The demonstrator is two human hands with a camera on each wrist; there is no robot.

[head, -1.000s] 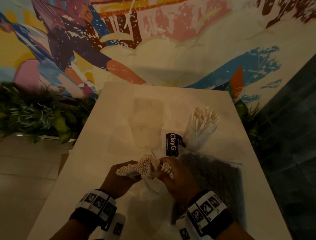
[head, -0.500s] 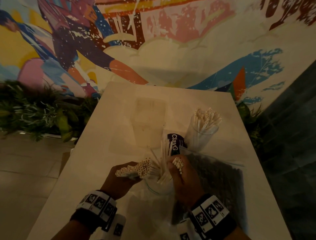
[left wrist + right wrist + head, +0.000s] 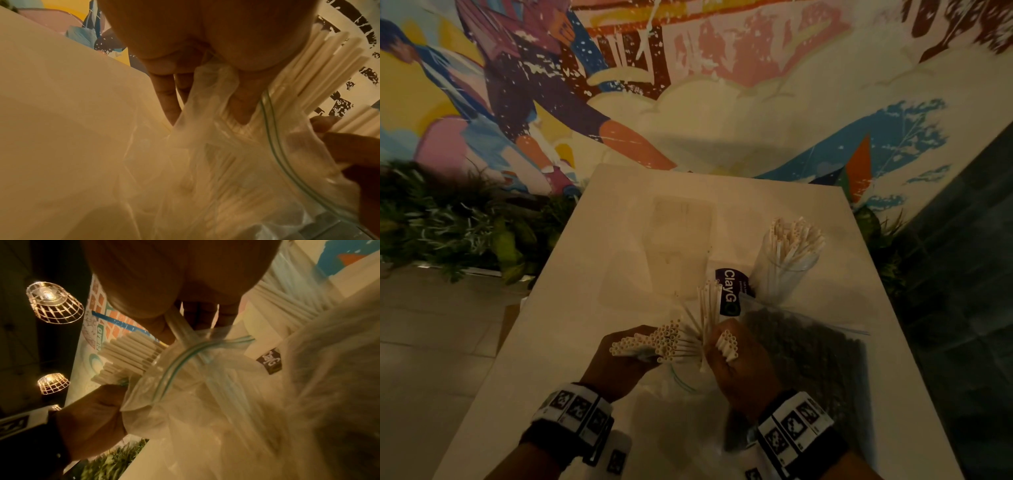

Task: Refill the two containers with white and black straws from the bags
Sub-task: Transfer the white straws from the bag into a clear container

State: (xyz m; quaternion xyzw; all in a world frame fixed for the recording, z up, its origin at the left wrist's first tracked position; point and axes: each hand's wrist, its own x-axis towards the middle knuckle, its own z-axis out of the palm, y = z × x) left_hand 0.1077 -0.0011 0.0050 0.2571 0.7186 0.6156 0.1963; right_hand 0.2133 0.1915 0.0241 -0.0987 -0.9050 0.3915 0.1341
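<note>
Mural-side table (image 3: 571, 308): white straws (image 3: 647, 344) are being bunched with the bag (image 3: 226, 162) mouth by the curled left hand (image 3: 619, 366); a few are being pinched out by the right hand (image 3: 736, 373). Ends should be kept level before transfer to the container (image 3: 780, 270).

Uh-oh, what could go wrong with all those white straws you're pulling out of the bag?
Some white straws stick up loose between the two bunches, so they might slip out and scatter on the table. The left hand grips straws and the clear bag together, so the bag may lift or snag. The right hand could bump the already full container.
</note>
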